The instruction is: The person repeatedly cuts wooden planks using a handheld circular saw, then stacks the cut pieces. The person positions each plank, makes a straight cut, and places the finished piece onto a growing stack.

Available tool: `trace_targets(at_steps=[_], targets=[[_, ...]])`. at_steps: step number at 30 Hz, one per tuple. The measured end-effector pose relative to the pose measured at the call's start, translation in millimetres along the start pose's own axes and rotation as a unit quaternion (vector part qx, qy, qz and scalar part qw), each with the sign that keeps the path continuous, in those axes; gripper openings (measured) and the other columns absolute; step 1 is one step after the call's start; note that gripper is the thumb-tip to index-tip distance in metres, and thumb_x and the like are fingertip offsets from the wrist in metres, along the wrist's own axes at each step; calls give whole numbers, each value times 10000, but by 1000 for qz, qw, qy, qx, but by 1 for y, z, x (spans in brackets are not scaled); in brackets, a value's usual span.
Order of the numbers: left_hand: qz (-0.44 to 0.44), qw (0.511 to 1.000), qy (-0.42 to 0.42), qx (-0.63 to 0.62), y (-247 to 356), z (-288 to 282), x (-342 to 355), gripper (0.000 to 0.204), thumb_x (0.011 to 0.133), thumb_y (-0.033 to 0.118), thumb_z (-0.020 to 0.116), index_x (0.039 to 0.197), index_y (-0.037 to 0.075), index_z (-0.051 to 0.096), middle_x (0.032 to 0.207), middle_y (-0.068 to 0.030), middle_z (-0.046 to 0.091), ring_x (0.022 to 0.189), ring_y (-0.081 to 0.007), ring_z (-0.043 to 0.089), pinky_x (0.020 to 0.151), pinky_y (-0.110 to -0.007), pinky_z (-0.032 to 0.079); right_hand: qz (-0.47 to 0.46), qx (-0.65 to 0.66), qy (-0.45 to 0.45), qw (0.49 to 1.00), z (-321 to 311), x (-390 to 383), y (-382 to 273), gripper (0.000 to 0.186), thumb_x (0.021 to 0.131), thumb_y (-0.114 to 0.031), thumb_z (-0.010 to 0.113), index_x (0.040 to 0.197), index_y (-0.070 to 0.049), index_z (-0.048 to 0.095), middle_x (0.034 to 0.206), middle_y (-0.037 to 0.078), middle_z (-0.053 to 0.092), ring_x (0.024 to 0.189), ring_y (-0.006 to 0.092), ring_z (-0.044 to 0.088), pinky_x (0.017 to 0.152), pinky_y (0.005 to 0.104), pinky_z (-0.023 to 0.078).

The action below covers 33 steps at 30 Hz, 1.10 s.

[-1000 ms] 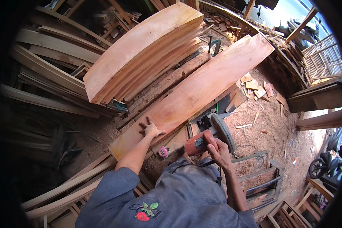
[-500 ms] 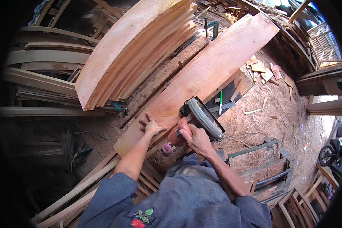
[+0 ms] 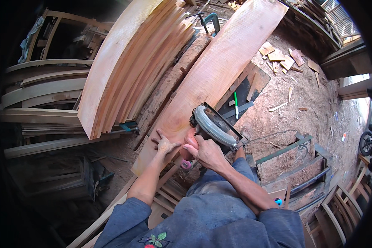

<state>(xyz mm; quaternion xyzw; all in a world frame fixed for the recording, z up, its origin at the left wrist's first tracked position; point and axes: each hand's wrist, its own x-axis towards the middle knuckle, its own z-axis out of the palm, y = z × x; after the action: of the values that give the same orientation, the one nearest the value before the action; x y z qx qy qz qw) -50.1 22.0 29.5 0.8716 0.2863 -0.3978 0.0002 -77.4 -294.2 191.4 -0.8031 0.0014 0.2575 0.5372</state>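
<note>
A long, pale pinkish wooden board (image 3: 219, 66) lies slantwise before me, its near end at lower left. My left hand (image 3: 166, 144) rests on that near part, palm down with fingers spread. My right hand (image 3: 206, 153) is wrapped around the reddish handle of a circular saw (image 3: 213, 126). The saw has a curved grey guard and sits at the board's right edge, just right of my left hand. Its blade is hidden from this view. Beneath the handle, a small pink round object (image 3: 187, 164) shows.
Curved cut boards (image 3: 128, 70) are stacked at left beside a rough timber beam (image 3: 169, 91). A green clamp (image 3: 211, 24) stands at the far end. A green pen (image 3: 236, 104) lies on a dark panel right of the board. Offcuts (image 3: 283, 58) and sawdust cover the floor; a metal frame (image 3: 293, 161) stands at right.
The whole view has shifted and turned slightly, and a foot now shows beyond the saw. Both hands keep their places: the left on the board, the right on the saw.
</note>
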Motion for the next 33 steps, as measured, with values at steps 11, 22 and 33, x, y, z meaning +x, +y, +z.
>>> trace_targets(at_steps=[11,22,33], targets=[[-1,1000,-16,-26,-1,-2,-1,1714,603,687,978,1690,174,-244,1672,-482,-132,1480,-746,224,1233,-662,344,-10,-5,4,1000,-2,8,0,707,1032,-664,579,1073,41,611,828,335,712,818,541,723,714,607,580],[6,1000,-6,-19,-12,9,14,1694,630,679,967,1681,179,-265,1657,-503,-126,1431,-768,294,1229,-654,357,-22,-1,12,1000,-4,10,4,717,1034,-645,589,1058,69,637,803,334,714,804,527,740,700,592,595],[10,999,13,39,-30,25,27,1710,622,695,962,1674,169,-279,1656,-511,-91,1463,-745,271,1220,-678,347,-28,5,4,1000,-3,8,6,716,1036,-641,590,1053,73,639,779,329,705,790,515,741,687,580,592]])
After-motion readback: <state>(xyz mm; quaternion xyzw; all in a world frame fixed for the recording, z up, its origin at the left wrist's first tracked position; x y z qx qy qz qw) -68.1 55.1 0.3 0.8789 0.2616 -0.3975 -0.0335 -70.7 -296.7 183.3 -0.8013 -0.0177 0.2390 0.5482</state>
